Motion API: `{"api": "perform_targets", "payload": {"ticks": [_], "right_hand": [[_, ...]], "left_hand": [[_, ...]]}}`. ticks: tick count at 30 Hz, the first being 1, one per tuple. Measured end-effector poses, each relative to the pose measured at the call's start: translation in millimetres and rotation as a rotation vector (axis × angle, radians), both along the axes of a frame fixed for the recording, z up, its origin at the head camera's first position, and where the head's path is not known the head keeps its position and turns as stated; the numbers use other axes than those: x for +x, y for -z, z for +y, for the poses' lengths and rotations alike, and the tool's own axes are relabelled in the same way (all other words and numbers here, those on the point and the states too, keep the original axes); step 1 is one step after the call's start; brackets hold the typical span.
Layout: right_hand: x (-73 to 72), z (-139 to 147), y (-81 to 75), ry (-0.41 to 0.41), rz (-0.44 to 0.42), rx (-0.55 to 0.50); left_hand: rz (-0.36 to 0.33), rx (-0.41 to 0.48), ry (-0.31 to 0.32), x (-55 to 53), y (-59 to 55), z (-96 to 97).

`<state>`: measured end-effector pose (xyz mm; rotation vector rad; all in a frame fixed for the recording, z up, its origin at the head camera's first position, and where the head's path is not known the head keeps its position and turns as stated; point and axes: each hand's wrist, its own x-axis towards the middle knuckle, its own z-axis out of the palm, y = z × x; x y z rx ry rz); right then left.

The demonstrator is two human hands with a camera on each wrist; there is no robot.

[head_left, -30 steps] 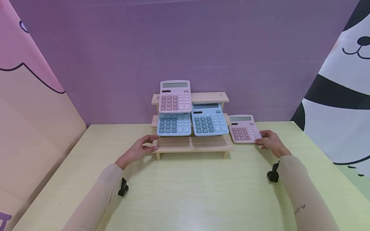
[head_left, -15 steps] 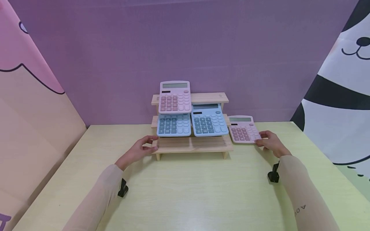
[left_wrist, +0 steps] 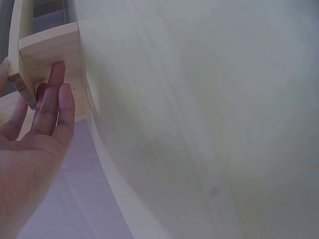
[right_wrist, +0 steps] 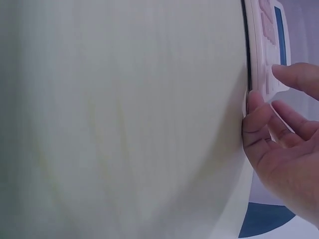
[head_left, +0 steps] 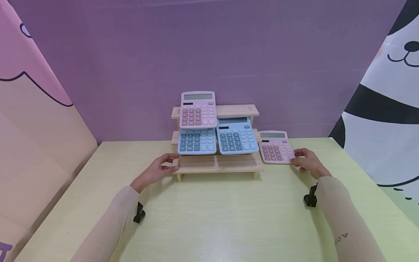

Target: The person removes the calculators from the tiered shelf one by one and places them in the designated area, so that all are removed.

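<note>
A three-step wooden display rack (head_left: 217,164) stands toward the back of the table. My left hand (head_left: 156,171) grips the left end of its lowest step; in the left wrist view several fingers (left_wrist: 50,112) reach past the board's end to the side leg. On the table right of the rack lies a pink calculator (head_left: 275,149). My right hand (head_left: 308,162) pinches its near right corner, thumb (right_wrist: 299,77) over the keys and other fingers at its lower edge. Two blue calculators (head_left: 197,142) lean side by side on the middle step, and another pink calculator (head_left: 198,109) leans on the top step, overlapping the left blue one.
The lowest step carries nothing. Behind the pale wooden table (head_left: 209,218) hangs a purple backdrop (head_left: 209,51). Printed side panels stand at left and right, the right one with a panda (head_left: 386,116). Black wrist cameras (head_left: 310,198) sit under both sleeves.
The pink calculator on the table has shifted very slightly toward me, and my right hand with it. My left hand and the rack stay the same.
</note>
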<state>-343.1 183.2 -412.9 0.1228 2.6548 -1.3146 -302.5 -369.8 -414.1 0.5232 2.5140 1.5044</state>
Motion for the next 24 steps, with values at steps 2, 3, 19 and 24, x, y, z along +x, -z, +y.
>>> {"api": "perform_targets", "payload": {"ticks": [2,3,19,24], "right_hand": [[1.2,1.1,-0.6,0.01,0.013,-0.017],[1.9,1.5,-1.2,0.018,0.02,-0.03],[6.4,-4.2,-22.1,-0.008,0.116,-0.132],[5.5,-8.7,-28.7,-0.024,0.131,-0.136]], "left_hand": [[-0.002,0.004,0.001,-0.3,0.4,0.3],[-0.004,0.005,0.0,-0.5,0.7,0.4],[-0.006,-0.004,-0.018,2.0,-2.2,1.4],[0.004,-0.003,-0.013,2.0,-2.3,1.8]]}}
